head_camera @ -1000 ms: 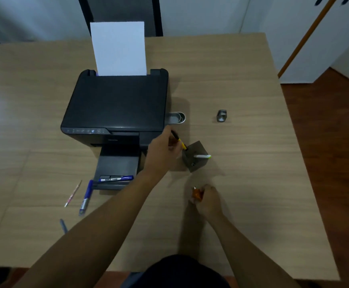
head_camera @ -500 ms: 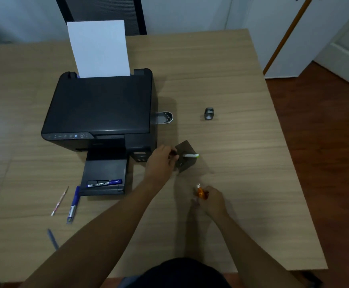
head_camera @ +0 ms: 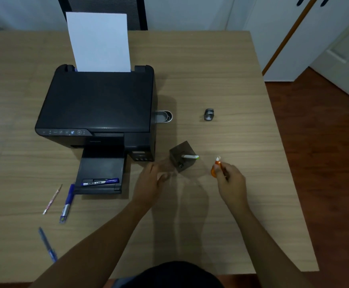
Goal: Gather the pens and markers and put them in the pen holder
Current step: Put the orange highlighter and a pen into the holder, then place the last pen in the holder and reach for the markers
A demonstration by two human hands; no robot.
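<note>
Right hand (head_camera: 230,179) pinches an orange marker (head_camera: 215,168) beside the pen holder (head_camera: 182,156); left hand (head_camera: 150,181) loosely curled, holding nothing.

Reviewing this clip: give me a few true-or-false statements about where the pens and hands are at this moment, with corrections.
1. The right hand holds an orange marker. True.
2. A blue marker lies on the printer's output tray. True.
3. The pen holder is empty. False: a white pen with a green tip sticks out of it.
4. The left hand grips a pen. False: no pen shows in it.
5. Three pens lie on the table left of the tray. True.
</note>
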